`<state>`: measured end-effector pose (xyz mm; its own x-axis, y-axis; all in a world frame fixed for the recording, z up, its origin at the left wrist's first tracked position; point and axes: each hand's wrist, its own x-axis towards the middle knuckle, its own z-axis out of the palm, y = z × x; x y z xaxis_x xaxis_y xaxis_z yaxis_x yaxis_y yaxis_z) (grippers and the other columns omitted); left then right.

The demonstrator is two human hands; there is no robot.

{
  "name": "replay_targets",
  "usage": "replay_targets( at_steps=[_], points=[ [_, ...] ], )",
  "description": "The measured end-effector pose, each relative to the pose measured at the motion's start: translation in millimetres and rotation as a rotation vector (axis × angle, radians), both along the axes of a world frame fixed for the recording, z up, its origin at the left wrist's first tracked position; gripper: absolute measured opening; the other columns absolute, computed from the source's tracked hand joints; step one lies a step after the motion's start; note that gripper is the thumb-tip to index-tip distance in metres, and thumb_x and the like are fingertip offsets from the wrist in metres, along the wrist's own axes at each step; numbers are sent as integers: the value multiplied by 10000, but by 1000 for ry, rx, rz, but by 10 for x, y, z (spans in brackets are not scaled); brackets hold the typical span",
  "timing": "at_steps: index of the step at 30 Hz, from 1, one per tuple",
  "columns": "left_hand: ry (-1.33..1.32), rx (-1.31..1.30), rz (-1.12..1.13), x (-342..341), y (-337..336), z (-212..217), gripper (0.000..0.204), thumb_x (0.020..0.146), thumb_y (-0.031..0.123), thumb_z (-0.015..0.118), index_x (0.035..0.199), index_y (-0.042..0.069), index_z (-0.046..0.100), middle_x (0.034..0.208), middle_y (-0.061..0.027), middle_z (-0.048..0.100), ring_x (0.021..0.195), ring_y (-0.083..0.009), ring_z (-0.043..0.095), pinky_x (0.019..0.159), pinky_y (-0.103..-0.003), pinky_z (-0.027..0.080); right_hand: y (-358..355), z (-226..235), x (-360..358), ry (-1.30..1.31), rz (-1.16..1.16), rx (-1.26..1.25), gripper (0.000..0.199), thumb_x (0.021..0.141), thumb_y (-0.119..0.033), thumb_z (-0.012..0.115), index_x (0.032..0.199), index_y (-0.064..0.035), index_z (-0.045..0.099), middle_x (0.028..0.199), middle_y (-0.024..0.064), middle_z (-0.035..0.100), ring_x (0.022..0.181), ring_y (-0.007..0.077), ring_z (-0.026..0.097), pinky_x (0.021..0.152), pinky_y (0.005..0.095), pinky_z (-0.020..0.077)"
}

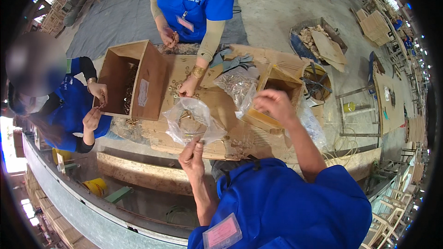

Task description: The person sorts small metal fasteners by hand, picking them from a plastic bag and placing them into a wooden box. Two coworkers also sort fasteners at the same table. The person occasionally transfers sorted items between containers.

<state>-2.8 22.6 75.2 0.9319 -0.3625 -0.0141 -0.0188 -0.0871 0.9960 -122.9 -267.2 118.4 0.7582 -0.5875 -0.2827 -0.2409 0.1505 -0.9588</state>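
Observation:
Between the closed thumb and fingers of my left hand (192, 157) is the near edge of a clear plastic bag (210, 127). The bag gapes, with a few small pieces showing inside. My right hand (276, 105) hovers over the near left part of a small open wooden box (291, 83), its fingers curled together; what they hold, if anything, is too small to make out. Left of that box lies another clear bag (237, 85) full of small metal parts. Beyond the gaping bag, a co-worker's hand (188, 86) touches small washers (177, 85) spread on the cardboard (221, 115).
A large wooden box (150, 83) with small metal parts stands left on the table. A second co-worker (76, 106) handles small pieces beside it. Grey gloves (235, 61) lie at the far edge. A bucket with black straps (318, 83) stands right; wood scraps fill a tub (344, 41) beyond.

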Motion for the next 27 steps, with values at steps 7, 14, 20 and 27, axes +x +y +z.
replay_targets(
  at_steps=[7,14,20,27],
  points=[
    [137,-314,34,330,205,81,296,965,230,607,1031,-57,636,642,14,483,541,-49,348,480,-210,253,-397,-136,-32,405,1,-714,158,857,-114,658,959,-2,706,808,78,709,724,145,649,679,292,515],
    [392,-703,121,398,209,240,330,1004,370,494,883,63,509,732,-65,518,526,-133,420,446,-237,326,309,-166,821,69,226,-508,206,842,-116,665,1019,-12,686,859,109,698,736,183,658,673,301,518],
    [460,-612,-9,323,391,274,208,982,255,567,899,76,500,702,-56,526,515,-102,431,418,-217,316,-111,-401,1245,350,265,-1012,218,798,-86,607,990,-47,702,866,193,678,817,339,656,744,383,523],
    [633,-303,33,491,533,-36,304,955,217,615,703,95,497,559,19,439,436,-53,342,374,-215,233,507,-264,1691,118,744,5,194,820,-77,594,962,-68,726,864,152,705,740,257,683,691,346,524]
  ],
)
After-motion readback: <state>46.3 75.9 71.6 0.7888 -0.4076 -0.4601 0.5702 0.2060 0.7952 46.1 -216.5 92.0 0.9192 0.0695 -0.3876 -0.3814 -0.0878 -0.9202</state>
